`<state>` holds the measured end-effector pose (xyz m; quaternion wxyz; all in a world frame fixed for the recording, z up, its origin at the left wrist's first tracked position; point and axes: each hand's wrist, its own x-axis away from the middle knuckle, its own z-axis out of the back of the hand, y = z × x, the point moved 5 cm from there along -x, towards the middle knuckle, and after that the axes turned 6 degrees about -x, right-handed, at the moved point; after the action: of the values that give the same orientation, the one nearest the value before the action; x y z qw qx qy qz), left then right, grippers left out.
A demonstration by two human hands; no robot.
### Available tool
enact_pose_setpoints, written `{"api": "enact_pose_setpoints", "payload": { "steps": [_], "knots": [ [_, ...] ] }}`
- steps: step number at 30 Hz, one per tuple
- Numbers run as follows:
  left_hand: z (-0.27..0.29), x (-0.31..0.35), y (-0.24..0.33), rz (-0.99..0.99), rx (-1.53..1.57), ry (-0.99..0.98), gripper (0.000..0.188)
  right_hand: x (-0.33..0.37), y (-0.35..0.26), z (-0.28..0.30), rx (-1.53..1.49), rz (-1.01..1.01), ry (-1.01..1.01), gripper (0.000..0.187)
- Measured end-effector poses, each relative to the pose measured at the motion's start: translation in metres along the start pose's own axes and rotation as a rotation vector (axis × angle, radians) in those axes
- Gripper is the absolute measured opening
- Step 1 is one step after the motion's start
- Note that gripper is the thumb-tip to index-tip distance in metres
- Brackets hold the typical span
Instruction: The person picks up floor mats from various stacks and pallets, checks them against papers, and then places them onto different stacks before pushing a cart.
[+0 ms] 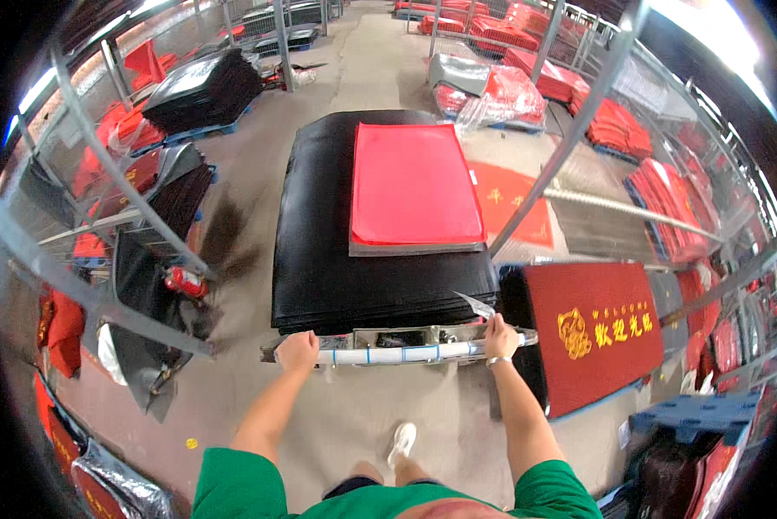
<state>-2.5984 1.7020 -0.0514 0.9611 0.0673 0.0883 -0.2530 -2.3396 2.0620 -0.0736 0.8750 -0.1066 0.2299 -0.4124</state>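
Both my arms stretch forward to a cart's push bar (388, 354), a pale tube with blue bands. My left hand (298, 350) is closed round its left end. Near the right end my right hand (500, 336) is closed on the bar, with a small white slip of paper (476, 305) sticking up from its fingers. Beyond the bar lies a tall stack of black mats (319, 208) on the cart. A smaller pile of red mats (416, 186) rests on top of it, toward the right.
A dark red mat with yellow lettering (596, 337) covers a stack close on the right. Metal posts (570, 130) rise on both sides. A red fire extinguisher (186, 282) stands at left. Black mats on a pallet (202, 91) lie far left; a concrete aisle (367, 60) runs ahead.
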Motion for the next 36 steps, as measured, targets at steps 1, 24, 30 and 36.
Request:
{"api": "enact_pose_setpoints", "payload": {
  "steps": [1, 24, 30, 36],
  "knots": [
    [-0.006, -0.029, 0.01, 0.001, 0.004, 0.025, 0.026, -0.032, -0.005, -0.008, 0.007, 0.009, -0.014, 0.023],
    [-0.159, -0.719, 0.108, -0.013, 0.025, -0.036, 0.027, -0.688, -0.119, -0.279, -0.071, 0.055, 0.094, 0.011],
    [-0.21, -0.891, 0.12, -0.025, -0.027, -0.04, 0.026, -0.847, -0.148, -0.36, -0.104, 0.11, 0.08, 0.013],
    [-0.26, -1.072, 0.16, 0.019, -0.059, -0.043, 0.028, -1.018, -0.15, -0.444, -0.039, 0.032, -0.074, 0.014]
  ]
}}
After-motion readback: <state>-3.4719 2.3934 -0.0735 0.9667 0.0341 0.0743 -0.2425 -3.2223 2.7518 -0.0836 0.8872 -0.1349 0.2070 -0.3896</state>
